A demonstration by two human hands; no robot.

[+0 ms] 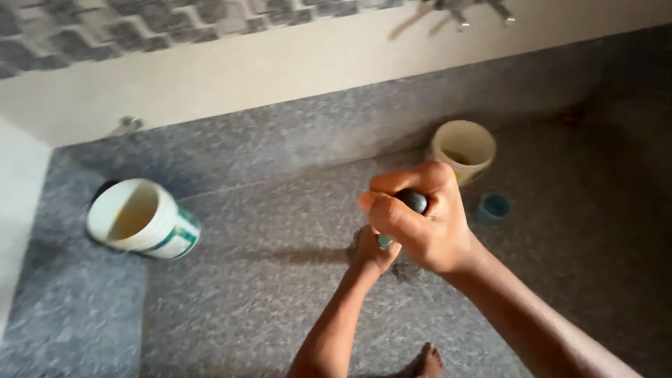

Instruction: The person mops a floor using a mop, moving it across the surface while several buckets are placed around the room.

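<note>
On the speckled grey stone floor [245, 280], just in front of the cream bucket [464, 148] that stands upright against the low grey wall, the person's two hands work together. The right hand [420, 220] is closed tight around a dark, rounded object [413, 201], its fingers wrapped over the top so only a small patch shows. The left hand [372, 252] sits just beneath it, touching; whether it is clasping anything cannot be told, as the right hand covers it. A dark wet-looking patch lies on the floor under them. Well to the left of the cream bucket, a white tub [143, 220] lies tipped on its side, mouth open toward the camera, with a green and white label band around its body. Just to the right of the bucket sits a small blue cup [495, 207]. A bare foot [427, 362] shows below the hands.
</note>
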